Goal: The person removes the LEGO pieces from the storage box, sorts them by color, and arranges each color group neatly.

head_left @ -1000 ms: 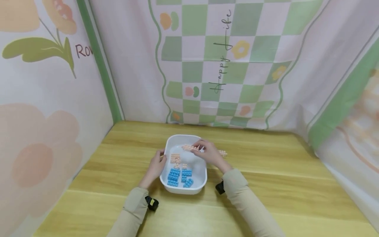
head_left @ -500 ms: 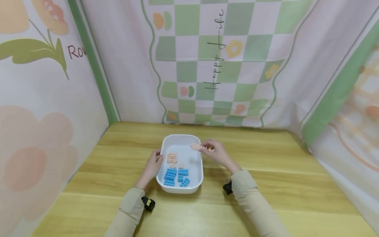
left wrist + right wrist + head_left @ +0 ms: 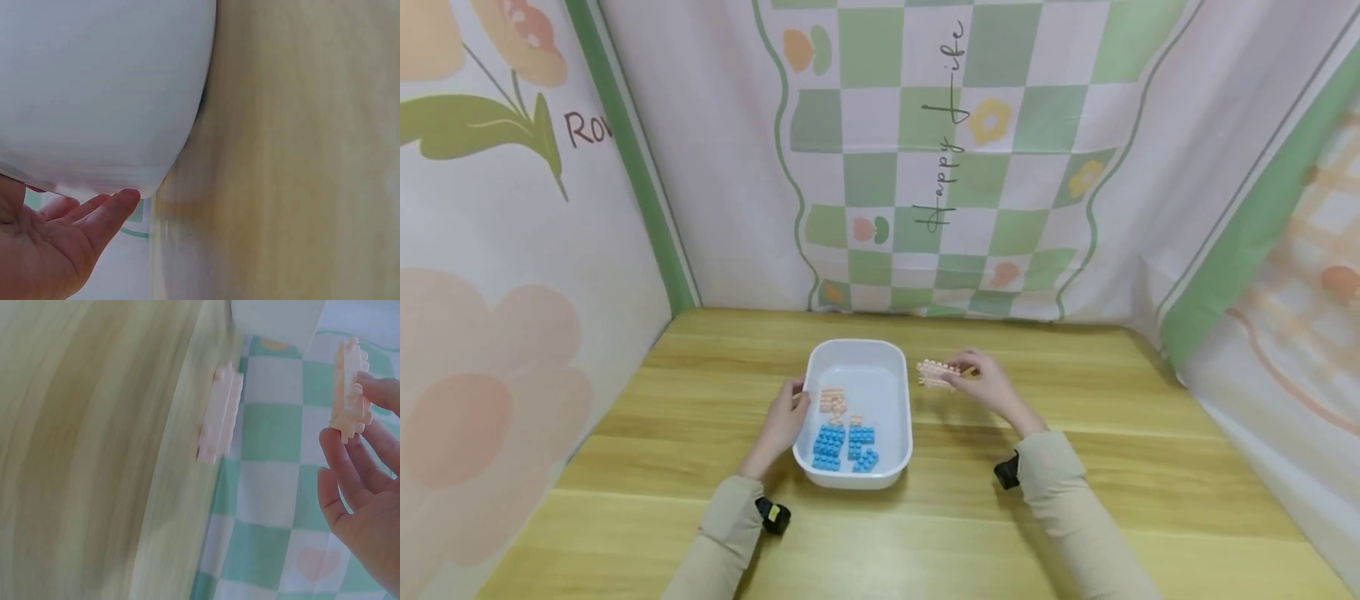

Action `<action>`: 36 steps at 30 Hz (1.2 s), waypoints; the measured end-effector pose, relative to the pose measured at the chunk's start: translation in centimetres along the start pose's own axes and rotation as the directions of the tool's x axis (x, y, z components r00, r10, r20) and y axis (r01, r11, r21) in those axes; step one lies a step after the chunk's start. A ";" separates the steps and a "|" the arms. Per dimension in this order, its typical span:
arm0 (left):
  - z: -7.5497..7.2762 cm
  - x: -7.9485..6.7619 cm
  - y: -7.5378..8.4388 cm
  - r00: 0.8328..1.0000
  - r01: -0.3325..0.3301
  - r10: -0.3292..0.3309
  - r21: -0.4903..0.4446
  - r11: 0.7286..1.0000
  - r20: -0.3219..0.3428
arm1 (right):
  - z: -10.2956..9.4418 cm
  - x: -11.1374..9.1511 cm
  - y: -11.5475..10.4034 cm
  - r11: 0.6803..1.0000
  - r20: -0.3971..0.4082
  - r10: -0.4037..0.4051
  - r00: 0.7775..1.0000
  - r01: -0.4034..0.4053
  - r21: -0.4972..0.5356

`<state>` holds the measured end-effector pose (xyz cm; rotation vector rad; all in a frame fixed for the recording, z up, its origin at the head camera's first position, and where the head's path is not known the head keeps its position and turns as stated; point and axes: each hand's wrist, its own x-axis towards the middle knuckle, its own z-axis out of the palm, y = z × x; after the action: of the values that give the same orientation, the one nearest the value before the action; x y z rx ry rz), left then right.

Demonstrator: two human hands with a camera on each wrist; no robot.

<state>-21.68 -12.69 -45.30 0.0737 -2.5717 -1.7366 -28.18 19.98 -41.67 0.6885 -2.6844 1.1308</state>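
A white plastic tub point(image 3: 887, 479) stands on the table, holding several blue toy bricks point(image 3: 830, 442) and a small group of peach bricks point(image 3: 832, 400). My left hand point(image 3: 786, 414) holds its left side, thumb at the rim; in the left wrist view the fingers point(image 3: 119, 209) lie against the outer wall. Just right of the tub, my right hand point(image 3: 988, 383) pinches a long peach brick point(image 3: 351, 394) between thumb and fingers, raised above the tabletop. Below it a second peach brick point(image 3: 219, 415) lies on the wood; the two overlap in the head view.
The wooden table point(image 3: 1112, 467) stretches to both sides. Behind it hangs a green and white checked curtain point(image 3: 925, 167), with a floral curtain point(image 3: 490, 400) along the left. Black wrist cameras point(image 3: 772, 515) sit at both cuffs.
My right hand has moved from over the tub to the right, past its rim, carrying the peach brick. The left hand stays at the tub's left side. The head view has shifted slightly.
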 end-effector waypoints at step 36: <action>-0.1 0.0 -0.1 1.000 -0.003 0.003 0.000 1.000 0.013 | -5.1 -3.0 6.6 0.989 -0.062 0.071 0.996 -0.079 -0.129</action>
<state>-21.65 -12.78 -45.33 0.0585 -2.5797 -1.7424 -28.79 28.64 -43.20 0.5298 -2.7271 0.9636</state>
